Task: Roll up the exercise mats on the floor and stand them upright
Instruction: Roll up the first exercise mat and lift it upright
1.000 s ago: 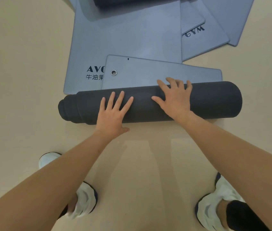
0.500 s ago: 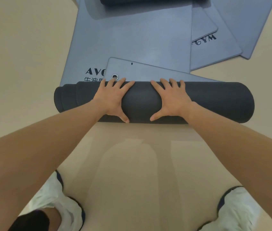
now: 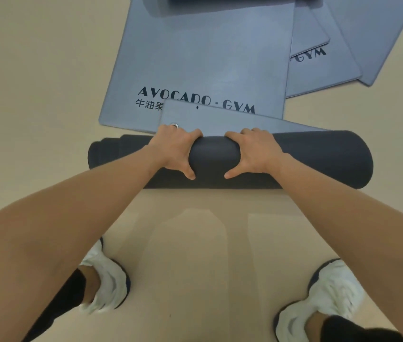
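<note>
- Both hands, left (image 3: pixel 173 150) and right (image 3: pixel 254 151), curl over the roll (image 3: pixel 319 159), fingers wrapped on its far side, thumbs near
- Roll lies across the floor (image 3: pixel 22 95) at 12 o'clock, a short flap (image 3: pixel 220 119) unrolled
- Risk: the roll's 9 o'clock end already telescopes; uneven push would worsen it

bare forearms, white sneakers (image 3: pixel 106 280) with dark soles, black trouser legs (image 3: pixel 64 299).
</note>
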The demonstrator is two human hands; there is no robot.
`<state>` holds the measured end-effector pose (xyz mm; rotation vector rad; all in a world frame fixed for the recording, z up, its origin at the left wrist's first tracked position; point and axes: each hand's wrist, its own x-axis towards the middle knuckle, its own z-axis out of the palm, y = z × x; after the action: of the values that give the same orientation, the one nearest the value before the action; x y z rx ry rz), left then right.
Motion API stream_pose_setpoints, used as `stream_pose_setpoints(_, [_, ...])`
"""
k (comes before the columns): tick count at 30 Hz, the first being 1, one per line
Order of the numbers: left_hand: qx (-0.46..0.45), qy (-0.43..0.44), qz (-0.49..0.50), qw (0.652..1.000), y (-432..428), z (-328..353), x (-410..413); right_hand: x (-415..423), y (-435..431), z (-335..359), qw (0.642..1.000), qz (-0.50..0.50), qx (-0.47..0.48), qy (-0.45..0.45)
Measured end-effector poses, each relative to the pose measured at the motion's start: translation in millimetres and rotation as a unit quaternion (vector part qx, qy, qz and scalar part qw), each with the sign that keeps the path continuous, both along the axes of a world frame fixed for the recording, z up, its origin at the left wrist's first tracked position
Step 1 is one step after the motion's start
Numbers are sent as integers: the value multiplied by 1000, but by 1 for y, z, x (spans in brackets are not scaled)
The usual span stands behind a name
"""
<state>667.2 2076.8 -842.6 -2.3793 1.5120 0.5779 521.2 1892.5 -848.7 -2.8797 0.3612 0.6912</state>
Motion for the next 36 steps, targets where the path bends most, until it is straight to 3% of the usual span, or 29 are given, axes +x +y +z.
stream_pose_setpoints(6, [33, 73, 6, 997, 58, -7, -58, -64, 55, 2, 996, -15, 59, 65])
stream_pose_setpoints(10, [-21, 127, 43, 991, 92, -13, -73, -77, 65, 2, 992, -29, 84, 85])
stream_pose_setpoints(14, [-95, 70, 143, 983, 145, -18, -69, -78, 60, 0, 994, -58, 54, 73])
stream_pose_setpoints(18, [-77, 14, 193, 978, 181, -22, -55, -78, 61, 7, 984, -150, -89, -46])
stream_pose_setpoints(21, [-85, 10, 233, 969, 182, -25, -45, -67, 88, 13, 961, -201, -95, -163])
stream_pose_setpoints(24, [-71, -7, 205, 976, 180, -30, -36, -60, 137, 1, 964, -103, -23, -244])
stream_pose_setpoints(28, [-97, -34, 238, 966, 175, -37, -23, -56, 187, -23, 980, 23, -38, -195])
stream_pose_setpoints(31, [-170, -23, 393, 903, 163, -40, -26, -50, 190, -33, 988, 61, -77, -118])
stream_pose_setpoints(34, [-232, 84, 591, 768, 159, -44, -30, -36, 173, -37, 987, 75, -91, -107])
stream_pose_setpoints(36, [-296, 186, 648, 677, 168, -48, -27, -20, 159, -36, 988, 74, -92, -104])
